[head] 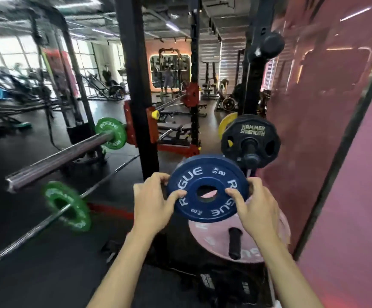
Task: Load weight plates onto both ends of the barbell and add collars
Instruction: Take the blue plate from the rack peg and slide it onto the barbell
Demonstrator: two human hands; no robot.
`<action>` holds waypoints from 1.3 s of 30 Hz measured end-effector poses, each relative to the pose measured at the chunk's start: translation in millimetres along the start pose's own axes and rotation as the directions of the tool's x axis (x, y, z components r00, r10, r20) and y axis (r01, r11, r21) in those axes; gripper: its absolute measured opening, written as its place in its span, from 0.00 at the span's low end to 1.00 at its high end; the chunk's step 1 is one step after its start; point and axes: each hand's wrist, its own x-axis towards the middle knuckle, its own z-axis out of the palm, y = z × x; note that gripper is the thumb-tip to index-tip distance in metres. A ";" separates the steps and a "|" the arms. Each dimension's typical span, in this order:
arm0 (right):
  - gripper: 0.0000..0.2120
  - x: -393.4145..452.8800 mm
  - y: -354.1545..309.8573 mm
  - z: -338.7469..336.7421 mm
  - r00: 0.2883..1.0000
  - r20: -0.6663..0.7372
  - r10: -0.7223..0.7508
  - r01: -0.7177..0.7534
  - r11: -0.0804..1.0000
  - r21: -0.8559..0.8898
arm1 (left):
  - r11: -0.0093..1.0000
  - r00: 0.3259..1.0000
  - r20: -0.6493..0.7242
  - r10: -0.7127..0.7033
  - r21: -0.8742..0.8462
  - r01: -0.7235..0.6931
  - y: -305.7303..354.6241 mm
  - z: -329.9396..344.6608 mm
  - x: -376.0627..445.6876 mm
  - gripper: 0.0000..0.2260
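We hold a blue plate marked ROGUE between both hands, in the air in front of the rack's storage pegs. Our left hand grips its left edge, thumb curled onto the face and fingers wrapped behind the rim; our right hand clamps the right edge the same way. Just below it a pink plate sits on a black peg. Just above and behind hangs a black plate lettered HAMMER STRENGTH. To our left the barbell rests in the rack with a green plate already on its sleeve. A second bar lies lower down, carrying another green plate.
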 end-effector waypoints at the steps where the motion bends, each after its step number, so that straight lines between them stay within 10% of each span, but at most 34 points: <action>1: 0.26 -1.6 -11.8 8.3 1.000 0.018 -0.018 0.018 0.999 0.031 | 0.999 1.000 -0.008 -0.024 0.026 0.025 -10.5 -13.1 -3.9 0.21; 22: 0.22 -77.9 -341.3 192.9 0.944 0.218 -0.249 0.150 0.909 0.389 | 0.921 0.895 -0.348 -0.280 0.166 0.352 -263.5 -279.7 -50.9 0.20; 39: 0.24 -86.6 -452.2 245.6 0.999 0.039 -0.039 0.038 0.999 0.025 | 0.948 0.961 -0.002 -0.276 -0.166 0.272 -413.8 -304.4 44.6 0.22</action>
